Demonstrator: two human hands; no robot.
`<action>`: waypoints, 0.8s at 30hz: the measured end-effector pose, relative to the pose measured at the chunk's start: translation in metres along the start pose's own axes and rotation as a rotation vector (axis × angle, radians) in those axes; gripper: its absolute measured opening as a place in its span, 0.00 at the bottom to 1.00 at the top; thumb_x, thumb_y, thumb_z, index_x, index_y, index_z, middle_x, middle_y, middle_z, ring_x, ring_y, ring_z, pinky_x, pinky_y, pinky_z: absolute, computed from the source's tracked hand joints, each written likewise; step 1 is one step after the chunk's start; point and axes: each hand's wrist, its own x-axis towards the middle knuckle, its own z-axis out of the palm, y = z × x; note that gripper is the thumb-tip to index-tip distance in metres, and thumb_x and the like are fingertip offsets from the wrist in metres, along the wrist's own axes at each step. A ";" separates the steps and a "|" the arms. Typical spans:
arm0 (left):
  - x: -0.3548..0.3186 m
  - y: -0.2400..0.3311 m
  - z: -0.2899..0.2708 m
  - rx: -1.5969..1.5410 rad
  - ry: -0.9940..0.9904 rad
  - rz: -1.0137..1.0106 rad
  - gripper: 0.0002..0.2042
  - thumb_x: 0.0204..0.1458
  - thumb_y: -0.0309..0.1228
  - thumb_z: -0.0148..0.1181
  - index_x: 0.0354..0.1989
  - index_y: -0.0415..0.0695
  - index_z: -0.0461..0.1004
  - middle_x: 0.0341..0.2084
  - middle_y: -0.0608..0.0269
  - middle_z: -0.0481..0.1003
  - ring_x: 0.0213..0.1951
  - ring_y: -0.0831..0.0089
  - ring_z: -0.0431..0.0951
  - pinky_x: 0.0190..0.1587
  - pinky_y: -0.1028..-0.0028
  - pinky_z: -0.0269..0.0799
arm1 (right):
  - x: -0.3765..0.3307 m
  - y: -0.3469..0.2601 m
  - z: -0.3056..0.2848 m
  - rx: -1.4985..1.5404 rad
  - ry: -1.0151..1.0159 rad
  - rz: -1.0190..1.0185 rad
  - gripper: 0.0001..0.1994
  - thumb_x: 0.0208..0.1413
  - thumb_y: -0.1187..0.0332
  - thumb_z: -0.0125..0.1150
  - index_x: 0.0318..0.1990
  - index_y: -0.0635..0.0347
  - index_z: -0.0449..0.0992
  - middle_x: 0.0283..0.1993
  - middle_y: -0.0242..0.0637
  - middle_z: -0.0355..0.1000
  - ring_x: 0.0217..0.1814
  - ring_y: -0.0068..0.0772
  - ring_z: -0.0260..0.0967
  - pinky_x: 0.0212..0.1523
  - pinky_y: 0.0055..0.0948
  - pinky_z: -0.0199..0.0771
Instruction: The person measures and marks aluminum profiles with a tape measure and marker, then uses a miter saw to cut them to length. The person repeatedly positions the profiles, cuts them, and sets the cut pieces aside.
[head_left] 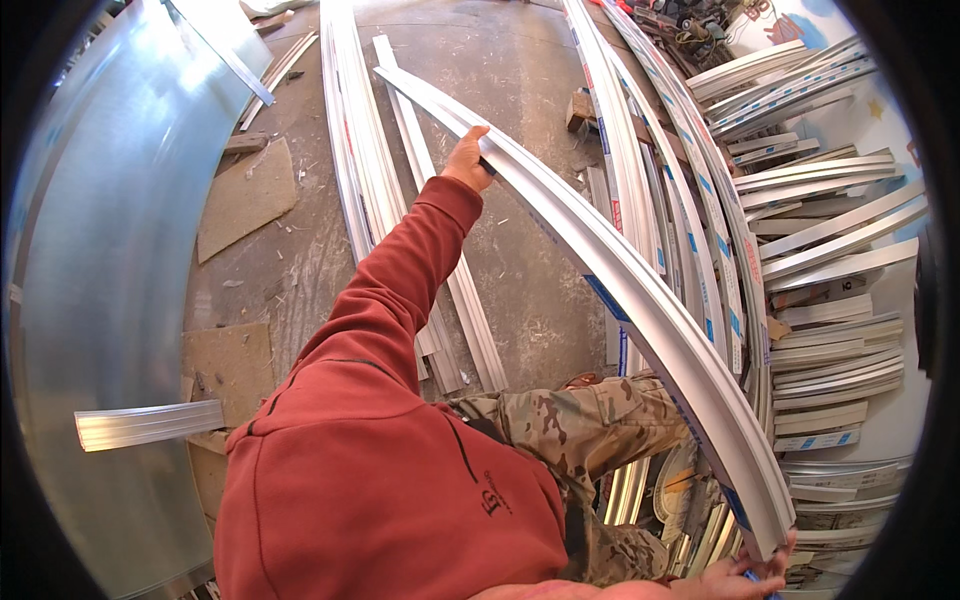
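Observation:
A long white profile bar [620, 270] with a grooved face and blue film along its lower edge runs slantwise from the upper middle to the lower right. My left hand [467, 160], arm stretched out, is closed around it near its far part. Down at its near end, my right hand [735, 580] has its fingers on the bar's tip and underside, partly cut off by the picture's lower edge. The bar is held above the floor and passes in front of my camouflage-trousered leg.
Long white profiles [365, 130] lie on the concrete floor, with another bundle [625, 160] to the right. Stacks of profile pieces [835, 360] fill the right side. A large shiny sheet [110, 280] spans the left, a short profile piece [150, 425] on it. Cardboard [248, 198] lies nearby.

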 end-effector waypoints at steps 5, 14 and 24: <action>0.007 0.002 0.010 0.114 -0.009 -0.008 0.16 0.59 0.34 0.56 0.50 0.38 0.65 0.42 0.50 0.74 0.44 0.54 0.76 0.48 0.50 0.75 | 0.004 -0.001 0.034 -0.368 0.011 -0.189 0.21 0.66 0.53 0.51 0.40 0.67 0.73 0.43 0.49 0.74 0.43 0.42 0.72 0.45 0.38 0.72; -0.003 0.025 -0.002 0.118 0.004 -0.022 0.16 0.58 0.31 0.60 0.49 0.38 0.66 0.39 0.53 0.74 0.41 0.57 0.78 0.44 0.58 0.80 | -0.016 0.001 0.025 -0.602 -0.397 0.051 0.20 0.61 0.55 0.60 0.46 0.67 0.74 0.41 0.42 0.73 0.38 0.35 0.68 0.38 0.33 0.71; -0.169 -0.055 0.012 0.124 0.013 -0.220 0.15 0.61 0.32 0.56 0.51 0.37 0.68 0.44 0.51 0.77 0.43 0.64 0.79 0.48 0.65 0.79 | -0.124 0.060 0.213 -0.045 -0.934 0.433 0.13 0.60 0.69 0.63 0.49 0.66 0.76 0.49 0.41 0.76 0.49 0.33 0.73 0.51 0.28 0.71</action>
